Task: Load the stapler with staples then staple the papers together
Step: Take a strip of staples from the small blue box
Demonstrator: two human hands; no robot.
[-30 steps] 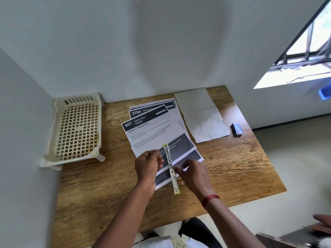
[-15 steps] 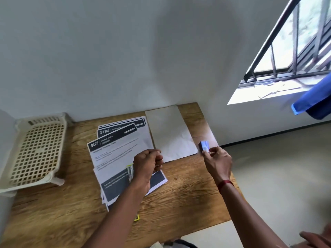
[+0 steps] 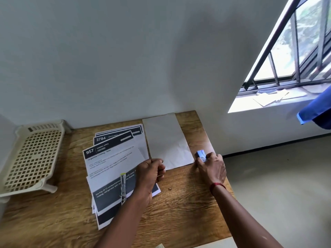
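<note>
A fanned stack of printed papers (image 3: 111, 161) lies on the wooden table (image 3: 179, 203). The slim metal stapler (image 3: 123, 187) with a yellow-green tip lies opened out on the stack's dark lower part. My left hand (image 3: 149, 174) hovers just right of the stapler with its fingers curled into a fist, and I see nothing plainly held in it. My right hand (image 3: 211, 167) reaches to the table's right edge and pinches the small blue staple box (image 3: 201, 155) with its fingertips.
A blank, creased sheet (image 3: 164, 140) lies between the printed stack and the staple box. A cream plastic lattice tray (image 3: 32, 154) stands at the table's left, against the wall. The table ends close to the right of the staple box. A barred window and blue cloth (image 3: 317, 111) are at the far right.
My right hand left the stapler and moved right to the staple box, where its fingers now grip it. The view swung to the right. My left hand stayed curled beside the stapler.
</note>
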